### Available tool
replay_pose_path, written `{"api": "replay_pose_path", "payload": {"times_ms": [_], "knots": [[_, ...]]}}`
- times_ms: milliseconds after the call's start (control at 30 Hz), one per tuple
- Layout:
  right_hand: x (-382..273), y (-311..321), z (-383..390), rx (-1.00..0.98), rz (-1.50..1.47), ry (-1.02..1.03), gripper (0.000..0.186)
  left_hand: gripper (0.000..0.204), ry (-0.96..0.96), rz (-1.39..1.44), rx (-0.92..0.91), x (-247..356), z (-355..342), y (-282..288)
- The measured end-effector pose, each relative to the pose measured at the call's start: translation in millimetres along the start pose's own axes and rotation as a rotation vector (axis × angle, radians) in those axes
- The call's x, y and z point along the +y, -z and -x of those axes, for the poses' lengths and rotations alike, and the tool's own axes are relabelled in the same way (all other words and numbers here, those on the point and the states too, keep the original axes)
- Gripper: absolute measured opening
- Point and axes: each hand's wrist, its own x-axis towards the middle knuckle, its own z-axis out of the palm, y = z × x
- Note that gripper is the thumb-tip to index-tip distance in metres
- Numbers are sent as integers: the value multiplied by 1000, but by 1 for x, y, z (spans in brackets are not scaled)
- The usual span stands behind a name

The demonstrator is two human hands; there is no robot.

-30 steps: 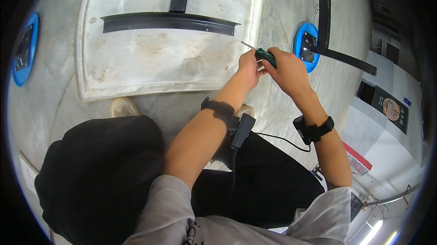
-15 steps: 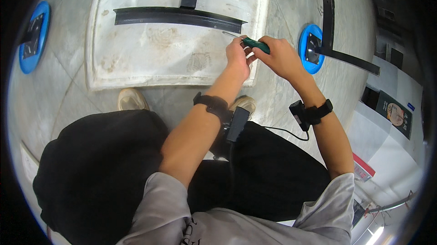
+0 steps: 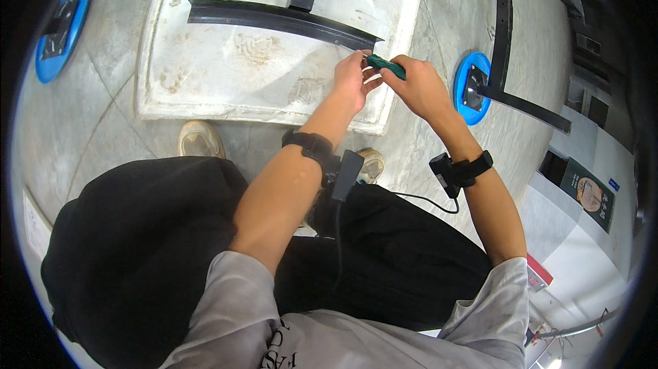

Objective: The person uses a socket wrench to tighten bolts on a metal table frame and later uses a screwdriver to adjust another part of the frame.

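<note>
A small green-handled tool (image 3: 385, 65) is held out in front of me between both hands, just above the near right corner of a white raised slab (image 3: 247, 60). My right hand (image 3: 419, 86) wraps its handle from the right. My left hand (image 3: 353, 79) pinches the tool's left end with its fingertips; the tip is hidden by the fingers. Each wrist carries a black band with a small device. A black metal rail (image 3: 274, 18) lies across the slab just beyond my hands.
A blue round base (image 3: 470, 88) with a black frame bar (image 3: 504, 33) stands right of my hands; another blue disc (image 3: 60, 26) lies at the far left. My shoes (image 3: 199, 139) and black trousers fill the lower view. A cable hangs from the left wrist device.
Both hands with the green tool have moved left and further away, from beside the blue base to the corner of the white slab near the black rail.
</note>
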Motion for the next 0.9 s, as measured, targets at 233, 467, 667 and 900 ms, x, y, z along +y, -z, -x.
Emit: {"api": "replay_pose_path", "payload": {"times_ms": [233, 467, 667, 900], "knots": [[12, -8, -8, -110, -545, -330, 34, 24, 23, -30, 11, 2, -3, 1], [18, -2, -8, -208, -998, -623, 30, 21, 20, -15, -53, 2, -8, 3], [23, -4, -12, -178, -721, -541, 34, 22, 69, 3, -53, 5, -12, 6], [16, 5, -17, -51, -180, -150, 42, 24, 44, 54, -117, 6, -17, 6]]}}
